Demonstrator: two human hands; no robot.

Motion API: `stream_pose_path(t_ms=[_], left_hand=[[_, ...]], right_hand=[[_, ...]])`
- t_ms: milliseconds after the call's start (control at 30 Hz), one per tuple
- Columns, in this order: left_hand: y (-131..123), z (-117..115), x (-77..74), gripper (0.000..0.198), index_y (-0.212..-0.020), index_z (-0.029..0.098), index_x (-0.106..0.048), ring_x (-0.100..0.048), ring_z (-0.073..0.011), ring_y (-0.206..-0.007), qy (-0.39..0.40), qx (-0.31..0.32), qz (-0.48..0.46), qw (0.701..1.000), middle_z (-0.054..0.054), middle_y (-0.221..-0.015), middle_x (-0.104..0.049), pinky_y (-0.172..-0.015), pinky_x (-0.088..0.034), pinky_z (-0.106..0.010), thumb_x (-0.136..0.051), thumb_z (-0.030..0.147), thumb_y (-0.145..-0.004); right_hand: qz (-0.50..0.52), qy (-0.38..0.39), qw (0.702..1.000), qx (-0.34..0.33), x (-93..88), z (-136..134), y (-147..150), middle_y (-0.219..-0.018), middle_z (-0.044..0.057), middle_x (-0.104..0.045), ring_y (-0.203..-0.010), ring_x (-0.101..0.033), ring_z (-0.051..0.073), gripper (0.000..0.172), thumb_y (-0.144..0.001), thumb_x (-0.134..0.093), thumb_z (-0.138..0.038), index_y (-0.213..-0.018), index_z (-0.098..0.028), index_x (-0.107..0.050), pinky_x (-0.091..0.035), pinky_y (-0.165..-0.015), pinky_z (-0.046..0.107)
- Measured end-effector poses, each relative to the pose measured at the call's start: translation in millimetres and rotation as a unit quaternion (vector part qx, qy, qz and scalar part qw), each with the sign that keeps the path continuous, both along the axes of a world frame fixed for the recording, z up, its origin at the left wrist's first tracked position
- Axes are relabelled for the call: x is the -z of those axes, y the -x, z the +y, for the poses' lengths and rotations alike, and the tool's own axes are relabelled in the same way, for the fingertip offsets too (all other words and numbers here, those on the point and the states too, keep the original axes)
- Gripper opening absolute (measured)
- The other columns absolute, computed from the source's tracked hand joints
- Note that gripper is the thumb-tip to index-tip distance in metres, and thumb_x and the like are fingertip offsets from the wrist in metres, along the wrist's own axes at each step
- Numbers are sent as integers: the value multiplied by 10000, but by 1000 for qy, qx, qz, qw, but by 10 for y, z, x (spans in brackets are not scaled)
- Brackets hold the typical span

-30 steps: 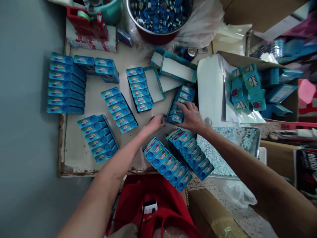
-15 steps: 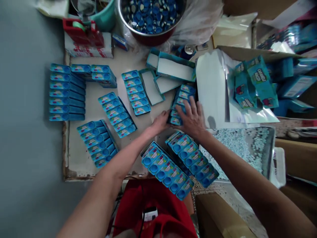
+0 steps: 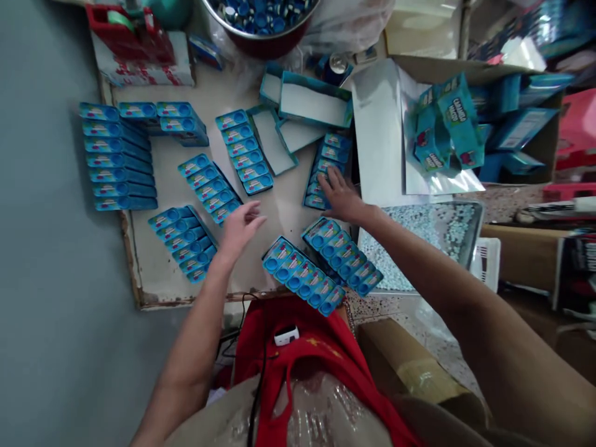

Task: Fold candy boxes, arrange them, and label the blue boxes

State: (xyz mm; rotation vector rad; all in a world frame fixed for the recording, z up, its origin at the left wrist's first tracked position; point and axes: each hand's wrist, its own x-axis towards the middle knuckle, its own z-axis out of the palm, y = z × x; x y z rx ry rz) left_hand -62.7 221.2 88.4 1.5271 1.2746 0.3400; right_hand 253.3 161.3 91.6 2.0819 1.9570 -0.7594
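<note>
Rows of small blue printed boxes lie on a worn white board (image 3: pixel 279 214). My right hand (image 3: pixel 339 194) rests flat, fingers stretched out, on the near end of one row of boxes (image 3: pixel 326 164) by the board's right edge. My left hand (image 3: pixel 239 226) hovers open and empty over bare board, between a slanted row (image 3: pixel 212 186) on its left and two rows (image 3: pixel 321 264) close to my body. Nothing is held in either hand.
Open empty cartons (image 3: pixel 311 105) lie at the back. A metal bowl of blue caps (image 3: pixel 261 15) and a red tape dispenser (image 3: pixel 125 31) stand behind. A cardboard box with blue packs (image 3: pixel 447 124) sits right, above a tray of white tablets (image 3: pixel 419 239).
My left hand has pulled away from the right-hand row, back and leftward over the bare board. My right hand stays on that row. The view has shifted down and left.
</note>
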Motion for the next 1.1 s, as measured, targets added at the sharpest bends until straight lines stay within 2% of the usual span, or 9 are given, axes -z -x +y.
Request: stream_pose_path(t_ms=[133, 233, 333, 467, 600, 767, 900, 1000, 1100], left_hand=[[525, -380, -183, 392, -1199, 193, -740, -743, -222, -922, 23, -93, 27, 995, -86, -1041, -787, -900, -610, -375, -734, 342, -837], [759, -706, -211, 393, -1196, 180, -725, -739, -221, -995, -12, -178, 42, 983, -103, -1106, -771, -937, -605, -374, -722, 334, -834], [1033, -886, -189, 391, -1219, 186, -706, -712, -222, -1103, -97, -282, 114, 948, -116, -1212, -734, -994, -579, -373, -708, 332, -857], [1522, -841, -153, 416, -1268, 198, -678, -679, -257, -1184, -155, -350, 196, 903, -131, -1260, -706, -1014, -555, -402, -704, 335, -876], [1839, -475, -114, 427, -1276, 195, -658, -647, -297, -1233, -198, -336, 224, 893, -144, -1281, -685, -1070, -516, -459, -720, 333, -877], [1673, 253, -63, 449, -1223, 202, -691, -548, -351, -1351, -254, -206, 217, 920, -154, -1346, -657, -1214, -372, -533, -807, 387, -831], [1295, 592, 0, 688, -1389, 187, -615, -420, -372, -1468, -230, -153, 245, 929, -149, -1519, -560, -1289, -180, -619, -826, 533, -833], [943, 758, 48, 839, -1497, 175, -513, -352, -338, -1518, -214, -106, 257, 936, -116, -1592, -496, -1303, -92, -636, -820, 595, -838], [556, 998, 117, 803, -1437, 112, -540, -318, -303, -1537, -204, -65, 232, 949, -111, -1611, -463, -1306, -134, -605, -783, 618, -862]], right_hand=[[131, -50, 989, 37, -284, 71, -66, -1645, 175, -457, -1551, -406, 376, 685, -905, -723, -461, -1514, -186, -571, -368, -1264, 559], [230, -89, 966, 78, -403, 97, 9, -1478, 157, -634, -1383, -594, 343, 615, -934, -663, -496, -1476, -212, -608, -487, -1159, 528], [291, -58, 948, 114, -372, 134, 208, -1310, 206, -722, -1191, -704, 329, 593, -913, -680, -462, -1417, -149, -651, -569, -1017, 487], [293, -24, 949, 112, -233, 188, 556, -1314, 208, -720, -1157, -719, 322, 599, -879, -702, -421, -1411, -150, -644, -582, -1006, 486], [224, -95, 966, 84, -169, 459, 936, -1430, 166, -662, -1280, -650, 345, 593, -894, -669, -427, -1439, -200, -612, -548, -1070, 532], [141, -191, 971, -20, -216, 1486, 1454, -1474, 132, -626, -1388, -551, 323, 477, -967, -616, -358, -1421, -212, -614, -450, -1177, 533], [53, -158, 985, -52, -119, 2222, 1648, -1541, 123, -535, -1481, -419, 331, 629, -1007, -566, -496, -1507, -116, -519, -395, -1213, 489], [36, -121, 990, -61, 74, 2393, 1635, -1573, 72, -469, -1524, -321, 341, 716, -999, -521, -552, -1574, -135, -427, -375, -1223, 496], [36, -125, 989, -71, 208, 2393, 1586, -1561, 54, -459, -1507, -317, 360, 689, -964, -636, -457, -1558, -171, -435, -428, -1202, 557]])
